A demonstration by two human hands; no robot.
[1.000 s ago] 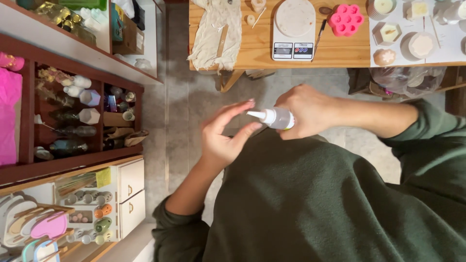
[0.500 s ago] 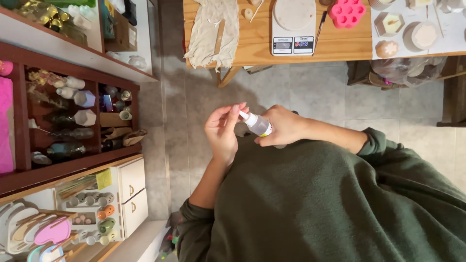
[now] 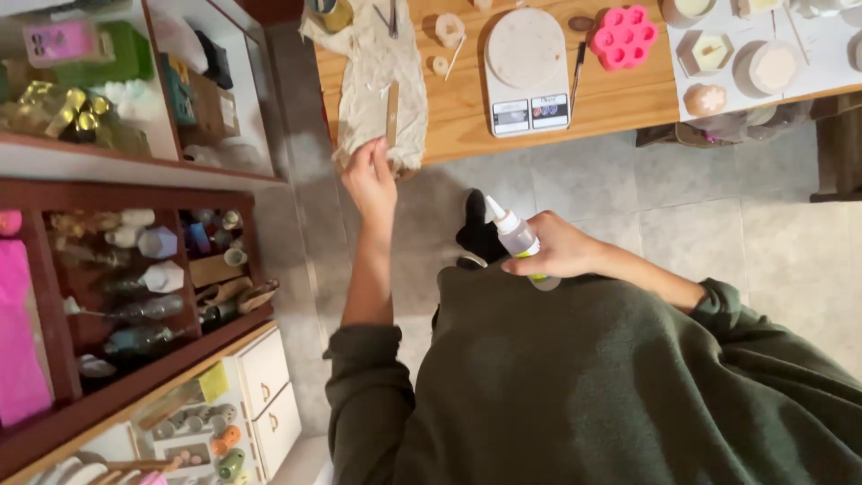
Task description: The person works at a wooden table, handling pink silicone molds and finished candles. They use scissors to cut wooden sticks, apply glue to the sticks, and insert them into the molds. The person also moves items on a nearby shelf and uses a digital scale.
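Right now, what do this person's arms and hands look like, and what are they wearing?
Both hands, left hand and right hand, are bare, with no gloves; I can make out no rings. The arms wear a dark green sweatshirt with loose sleeves pushed up, bunched near the elbows, forearms uncovered.

Left arm is stretching forward and away from the torso, green sleeve pushed up near the elbow, forearm bare. Left hand (image 3: 370, 182) is reaching out with fingers loosely curled, back of the hand facing up — nothing visibly gripped. Right arm is bending across the front of the body, sleeve bunched at the wrist. Right hand (image 3: 555, 249) is staying close to the chest — fingers wrapping closed, thumb underneath.
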